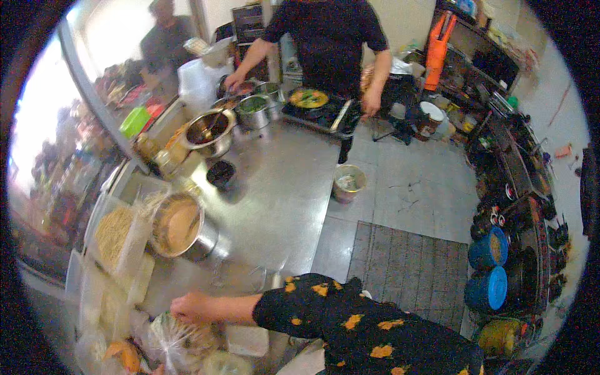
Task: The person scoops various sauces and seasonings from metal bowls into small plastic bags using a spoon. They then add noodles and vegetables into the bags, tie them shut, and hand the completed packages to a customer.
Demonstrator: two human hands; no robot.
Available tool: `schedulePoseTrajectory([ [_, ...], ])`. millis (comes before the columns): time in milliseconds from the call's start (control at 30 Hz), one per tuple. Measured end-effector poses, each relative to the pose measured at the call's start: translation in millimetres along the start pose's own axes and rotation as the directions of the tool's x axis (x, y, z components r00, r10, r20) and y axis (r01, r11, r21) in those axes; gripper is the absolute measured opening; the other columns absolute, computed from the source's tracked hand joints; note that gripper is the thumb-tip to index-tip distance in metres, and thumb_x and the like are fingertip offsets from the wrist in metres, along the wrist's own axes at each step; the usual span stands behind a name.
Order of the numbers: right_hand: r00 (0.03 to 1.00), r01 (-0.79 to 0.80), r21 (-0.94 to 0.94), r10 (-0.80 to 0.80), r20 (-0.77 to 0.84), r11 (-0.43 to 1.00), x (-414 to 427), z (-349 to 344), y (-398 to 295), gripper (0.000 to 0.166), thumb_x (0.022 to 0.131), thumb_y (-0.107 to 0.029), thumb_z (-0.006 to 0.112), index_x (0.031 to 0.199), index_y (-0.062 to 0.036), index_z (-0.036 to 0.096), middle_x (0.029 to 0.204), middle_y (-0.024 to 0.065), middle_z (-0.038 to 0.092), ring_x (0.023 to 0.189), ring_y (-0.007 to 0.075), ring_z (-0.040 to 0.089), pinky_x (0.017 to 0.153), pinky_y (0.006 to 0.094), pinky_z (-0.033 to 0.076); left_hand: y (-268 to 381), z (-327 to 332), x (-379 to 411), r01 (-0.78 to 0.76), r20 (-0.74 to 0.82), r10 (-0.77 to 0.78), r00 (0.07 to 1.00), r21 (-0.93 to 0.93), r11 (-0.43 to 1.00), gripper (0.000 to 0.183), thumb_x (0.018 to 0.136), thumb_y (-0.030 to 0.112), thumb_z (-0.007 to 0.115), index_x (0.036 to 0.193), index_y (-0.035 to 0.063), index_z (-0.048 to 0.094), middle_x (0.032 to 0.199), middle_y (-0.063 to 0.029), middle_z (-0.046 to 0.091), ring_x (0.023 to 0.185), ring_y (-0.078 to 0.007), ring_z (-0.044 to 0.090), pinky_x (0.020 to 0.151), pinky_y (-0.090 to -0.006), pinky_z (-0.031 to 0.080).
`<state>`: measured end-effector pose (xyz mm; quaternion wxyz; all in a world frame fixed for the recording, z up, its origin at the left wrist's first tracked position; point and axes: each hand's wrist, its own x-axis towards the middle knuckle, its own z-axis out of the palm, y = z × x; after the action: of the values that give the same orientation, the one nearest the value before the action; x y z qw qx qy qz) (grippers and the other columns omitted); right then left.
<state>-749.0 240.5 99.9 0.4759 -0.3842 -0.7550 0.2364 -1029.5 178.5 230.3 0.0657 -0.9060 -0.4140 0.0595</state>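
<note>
My right hand point(187, 307) reaches across the near end of the steel counter point(281, 187), fingers curled and blurred. It is at the upper edge of a gathered clear plastic bag point(168, 337); whether it grips the bag cannot be told. A sliver of skin at the bottom edge, below the bag, looks like my left hand point(158, 370); its fingers are hidden. An orange item point(123, 355) lies beside the bag, and a pale rectangular container point(247, 340) is to its right. Above my right hand, a steel pot point(177, 225) holds a light brown mixture.
Bins, one with yellowish grain or crumbs point(114, 236), line the counter's left. Beyond are a dark cup point(221, 174), a steel pot with a ladle point(209, 131) and a pan of food point(308, 98) before a co-worker point(328, 42). A bucket point(349, 183) stands by the counter; shelves line the right.
</note>
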Motion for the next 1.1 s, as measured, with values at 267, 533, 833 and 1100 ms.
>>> schedulePoseTrajectory([
  [267,0.920,-0.393,0.095,0.390,0.050,0.915,-308,-301,-36,0.023,0.080,-0.024,0.047,0.095,-0.0095,0.055,0.084,0.0069,0.057,0.075,0.0210,0.054,0.066,0.0316,0.042,271,-56,195,-0.190,-0.582,-0.614,0.534,-0.790,0.584,0.020,0.077,0.015,0.051,0.095,0.0068,0.054,0.097,-0.0097,0.053,0.092,-0.0236,0.048,0.085,-0.0345,0.037],
  [533,0.748,-0.612,0.155,0.632,-0.203,0.775,-457,-618,-38,0.027,0.082,-0.025,0.047,0.103,-0.0080,0.054,0.092,0.0034,0.059,0.082,0.0134,0.055,0.072,0.0273,0.042,655,84,318,0.133,0.495,0.440,0.749,-0.763,0.632,0.025,0.077,0.011,0.050,0.100,0.0021,0.052,0.094,-0.0145,0.055,0.084,-0.0247,0.053,0.073,-0.0323,0.043],
  [833,0.476,-0.847,0.139,0.849,-0.228,0.512,-599,-910,119,0.027,0.083,-0.024,0.049,0.101,-0.0064,0.057,0.086,0.0034,0.060,0.075,0.0097,0.054,0.068,0.0232,0.043,880,162,591,0.028,0.430,0.490,0.758,-0.772,0.634,0.028,0.081,0.022,0.048,0.102,0.0032,0.052,0.094,-0.0146,0.057,0.085,-0.0250,0.055,0.074,-0.0316,0.043],
  [1100,0.427,-0.774,0.405,0.874,-0.232,0.486,-623,-1178,295,0.028,0.082,-0.027,0.050,0.096,-0.0042,0.058,0.082,0.0044,0.060,0.064,0.0093,0.054,0.055,0.0224,0.043,1117,-37,815,-0.063,0.041,0.496,0.868,-0.980,0.191,0.033,0.081,0.024,0.052,0.106,0.0024,0.050,0.100,-0.0090,0.056,0.091,-0.0179,0.053,0.079,-0.0282,0.041],
])
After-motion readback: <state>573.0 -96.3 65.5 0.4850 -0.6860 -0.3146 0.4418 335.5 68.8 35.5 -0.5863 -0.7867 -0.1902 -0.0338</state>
